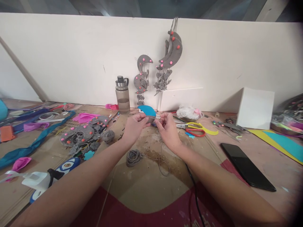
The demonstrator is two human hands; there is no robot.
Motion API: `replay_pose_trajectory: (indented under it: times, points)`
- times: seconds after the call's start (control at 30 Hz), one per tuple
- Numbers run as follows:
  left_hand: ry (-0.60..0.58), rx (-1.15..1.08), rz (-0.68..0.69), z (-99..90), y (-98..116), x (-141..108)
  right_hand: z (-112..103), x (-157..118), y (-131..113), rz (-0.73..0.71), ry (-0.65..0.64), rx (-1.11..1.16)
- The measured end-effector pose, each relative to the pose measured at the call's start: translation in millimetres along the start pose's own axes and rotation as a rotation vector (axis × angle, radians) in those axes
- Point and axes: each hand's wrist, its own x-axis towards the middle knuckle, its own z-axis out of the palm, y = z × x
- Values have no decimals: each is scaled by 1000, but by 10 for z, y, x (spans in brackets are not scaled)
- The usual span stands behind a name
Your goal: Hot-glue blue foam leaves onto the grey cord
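Observation:
My left hand (134, 127) and my right hand (168, 129) meet close together over the cardboard, fingertips pinched. Thin grey cord (161, 148) runs between the fingertips and hangs in a loop below my right hand. A small grey piece shows between the hands, too small to make out fully. Just behind the fingers is a blue crescent-shaped piece (148, 110); whether a finger touches it I cannot tell. A coiled bundle of grey cord (134, 157) lies below my left hand. Red-handled scissors (196, 131) and yellow-handled scissors (196, 125) lie right of my right hand.
Grey moon ornaments with pink dots (175, 50) hang on the white wall. A bottle (123, 96) stands at the back. Left are a pile of grey ornaments (80, 134), a grey yarn ball (108, 136) and a hot-glue gun-like white item (36, 181). A phone (246, 165) lies right.

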Motion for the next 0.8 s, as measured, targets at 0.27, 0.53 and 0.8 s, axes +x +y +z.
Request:
replay_pose_trajectory:
  times: [0.27,0.53,0.8]
  points:
    - [-15,179,92,-28,-39,-5,-58,-7,-153,-148,6,-107]
    - [-22,235,101,-20,-133,-31,-59,-18,-256,-146,32,-46]
    - [10,38,-6,16,-33,-62,-51,11,-94,-56,48,-20]
